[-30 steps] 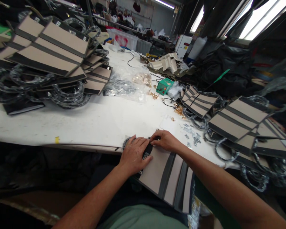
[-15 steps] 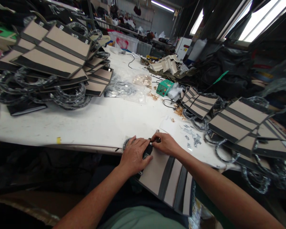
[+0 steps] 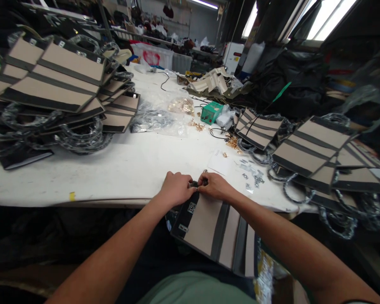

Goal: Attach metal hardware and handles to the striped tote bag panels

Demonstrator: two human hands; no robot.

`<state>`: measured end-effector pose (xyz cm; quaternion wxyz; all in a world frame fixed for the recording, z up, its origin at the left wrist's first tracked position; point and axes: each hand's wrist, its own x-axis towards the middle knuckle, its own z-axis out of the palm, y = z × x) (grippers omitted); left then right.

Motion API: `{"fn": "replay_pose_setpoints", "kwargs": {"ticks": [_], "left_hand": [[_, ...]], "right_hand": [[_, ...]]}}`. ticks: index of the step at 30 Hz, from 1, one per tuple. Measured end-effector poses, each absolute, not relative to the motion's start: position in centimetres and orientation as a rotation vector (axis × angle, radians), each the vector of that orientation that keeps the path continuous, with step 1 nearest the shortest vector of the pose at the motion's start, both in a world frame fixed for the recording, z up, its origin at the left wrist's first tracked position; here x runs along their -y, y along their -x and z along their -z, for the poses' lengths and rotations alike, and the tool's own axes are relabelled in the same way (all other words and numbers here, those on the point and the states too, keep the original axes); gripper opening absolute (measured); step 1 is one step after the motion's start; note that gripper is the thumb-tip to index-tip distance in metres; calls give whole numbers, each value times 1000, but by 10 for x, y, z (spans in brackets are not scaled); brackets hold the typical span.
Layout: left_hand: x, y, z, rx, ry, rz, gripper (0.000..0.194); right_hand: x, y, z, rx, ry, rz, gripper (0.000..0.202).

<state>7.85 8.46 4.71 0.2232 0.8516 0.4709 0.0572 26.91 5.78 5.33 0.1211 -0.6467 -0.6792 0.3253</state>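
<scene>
A flat beige panel with dark bands (image 3: pixel 206 223) juts off the smooth white tabletop (image 3: pixel 120 169), rectangular silvery metal plates (image 3: pixel 191 207) dotting its black border (image 3: pixel 179 218). The left hand (image 3: pixel 178 188) grips the panel's far corner; beside it the right hand (image 3: pixel 214 185) is pinched closed, whether on anything I cannot tell.

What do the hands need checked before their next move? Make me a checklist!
1. Left hand at the far end of the panel's black strip: ok.
2. Right hand there too: ok.
3. Two metal plates showing on that strip: ok.
4. Whole panel on the table: not ok, most juts past the edge.
5. Small piece between the hands: cannot tell, too hidden.
</scene>
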Motion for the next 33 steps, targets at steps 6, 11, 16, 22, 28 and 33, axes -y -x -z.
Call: {"fn": "replay_pose_setpoints", "kwargs": {"ticks": [6, 11, 16, 22, 28, 33], "left_hand": [[-117, -84, -58, -1118, -2256, 134, 21], [-125, -95, -61, -1120, -2171, 216, 19], [-125, -101, -61, -1119, -1967, 276, 19], [-125, -102, -60, -1125, -1828, 256, 19], [-125, -103, -49, -1190, -1770, 162, 19], [-126, -103, -46, -1196, -1691, 134, 20]], "right_hand": [[-58, -274, -53, 1943, 1861, -984, 13], [-57, -277, -54, 1934, 1845, -1009, 13], [-56, -279, -58, 1928, 1855, -1015, 13], [-57, -279, -57, 1935, 1846, -1002, 13], [-62, -284, -59, 1912, 1777, -1057, 10], [-50, -288, -89, 1399, 1458, -970, 16]]}}
